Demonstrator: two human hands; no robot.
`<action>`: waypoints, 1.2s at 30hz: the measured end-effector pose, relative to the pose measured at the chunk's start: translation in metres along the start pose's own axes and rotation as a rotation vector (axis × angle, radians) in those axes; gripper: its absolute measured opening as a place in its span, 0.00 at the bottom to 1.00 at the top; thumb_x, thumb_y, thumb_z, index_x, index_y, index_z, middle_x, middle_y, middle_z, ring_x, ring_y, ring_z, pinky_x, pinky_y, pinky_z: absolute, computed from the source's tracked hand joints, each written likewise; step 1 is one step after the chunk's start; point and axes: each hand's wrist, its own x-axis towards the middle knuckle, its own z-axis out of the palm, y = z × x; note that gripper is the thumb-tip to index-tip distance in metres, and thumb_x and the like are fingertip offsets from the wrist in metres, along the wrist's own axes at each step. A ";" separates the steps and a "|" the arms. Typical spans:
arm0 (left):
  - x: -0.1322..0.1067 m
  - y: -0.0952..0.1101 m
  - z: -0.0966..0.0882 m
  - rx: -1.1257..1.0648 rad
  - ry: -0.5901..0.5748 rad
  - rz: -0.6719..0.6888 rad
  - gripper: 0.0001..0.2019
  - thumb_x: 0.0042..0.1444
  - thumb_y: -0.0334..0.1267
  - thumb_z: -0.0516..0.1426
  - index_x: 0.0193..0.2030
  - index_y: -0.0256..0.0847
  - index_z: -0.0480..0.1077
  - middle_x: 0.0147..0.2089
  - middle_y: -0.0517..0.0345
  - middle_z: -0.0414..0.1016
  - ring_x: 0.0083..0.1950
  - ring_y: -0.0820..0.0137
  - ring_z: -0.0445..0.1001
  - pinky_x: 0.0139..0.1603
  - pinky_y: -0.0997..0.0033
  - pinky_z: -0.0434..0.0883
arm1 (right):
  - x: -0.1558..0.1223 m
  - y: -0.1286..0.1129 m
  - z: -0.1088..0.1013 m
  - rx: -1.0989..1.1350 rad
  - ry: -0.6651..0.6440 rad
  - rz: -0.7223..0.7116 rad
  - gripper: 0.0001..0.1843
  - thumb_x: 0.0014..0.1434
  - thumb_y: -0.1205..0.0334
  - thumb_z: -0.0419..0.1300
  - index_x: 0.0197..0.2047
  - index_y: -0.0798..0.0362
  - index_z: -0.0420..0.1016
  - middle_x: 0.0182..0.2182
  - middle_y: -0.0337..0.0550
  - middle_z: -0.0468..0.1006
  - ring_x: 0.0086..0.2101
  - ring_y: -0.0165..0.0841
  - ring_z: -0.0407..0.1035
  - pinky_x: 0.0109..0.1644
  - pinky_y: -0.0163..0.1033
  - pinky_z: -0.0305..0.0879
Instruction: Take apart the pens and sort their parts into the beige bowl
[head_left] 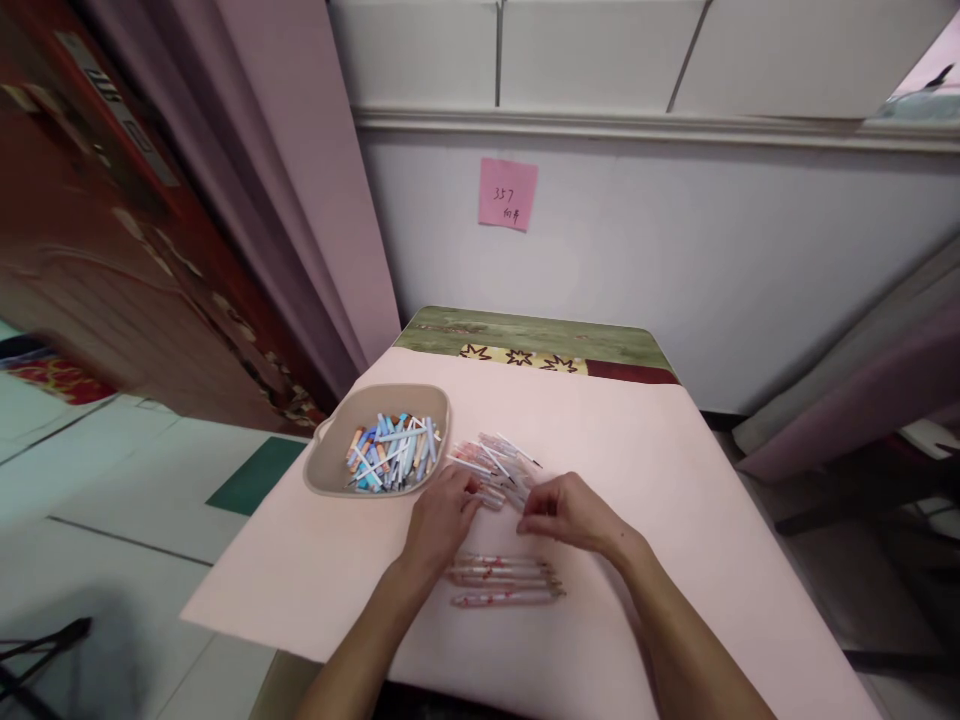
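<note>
A loose pile of pen parts [491, 455] lies mid-table: pinkish clear barrels and thin white refills with dark tips. My left hand [442, 515] reaches to the near left side of this pile, its fingers closed on a clear pen barrel [491, 497]. At the pile's right edge is my right hand [566, 512], fingers curled together; anything between them is too small or hidden to make out. Below both hands, several whole pens [499, 575] with red patterns lie side by side, and one patterned pen [506, 599] sits slightly apart, nearest me.
Left of the pile stands a beige plastic basket [319, 465] holding many blue, white and orange pen parts. Pale pink paper [637, 430] covers the table, with a green patterned strip [525, 330] exposed along the wall. A pink note [508, 194] is stuck to the wall.
</note>
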 end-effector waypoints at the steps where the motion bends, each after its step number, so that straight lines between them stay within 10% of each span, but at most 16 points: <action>1: 0.001 0.000 -0.001 0.007 -0.014 0.012 0.04 0.52 0.30 0.57 0.31 0.44 0.69 0.35 0.58 0.72 0.39 0.65 0.71 0.40 0.67 0.65 | -0.002 -0.003 0.001 -0.016 -0.089 -0.013 0.11 0.49 0.52 0.66 0.29 0.51 0.79 0.21 0.35 0.76 0.22 0.28 0.66 0.24 0.31 0.55; 22: -0.001 0.004 0.000 -0.068 0.019 -0.002 0.08 0.56 0.39 0.55 0.29 0.43 0.73 0.32 0.56 0.74 0.36 0.65 0.71 0.38 0.66 0.65 | -0.008 -0.023 0.012 -0.285 -0.154 -0.028 0.06 0.41 0.60 0.68 0.26 0.50 0.78 0.21 0.35 0.78 0.22 0.30 0.68 0.26 0.32 0.53; 28: 0.000 0.014 -0.005 -0.415 0.109 -0.106 0.08 0.55 0.42 0.57 0.32 0.42 0.75 0.31 0.57 0.75 0.33 0.67 0.71 0.36 0.68 0.66 | -0.008 -0.014 -0.004 0.014 -0.055 0.032 0.01 0.48 0.66 0.61 0.27 0.52 0.74 0.20 0.34 0.75 0.22 0.28 0.67 0.24 0.30 0.55; 36: 0.003 0.035 0.013 -1.231 -0.051 -0.409 0.21 0.46 0.44 0.65 0.47 0.39 0.73 0.44 0.48 0.79 0.40 0.66 0.76 0.41 0.67 0.70 | 0.004 -0.016 0.006 0.749 0.057 0.057 0.19 0.56 0.44 0.59 0.38 0.53 0.65 0.25 0.38 0.76 0.23 0.27 0.69 0.26 0.31 0.60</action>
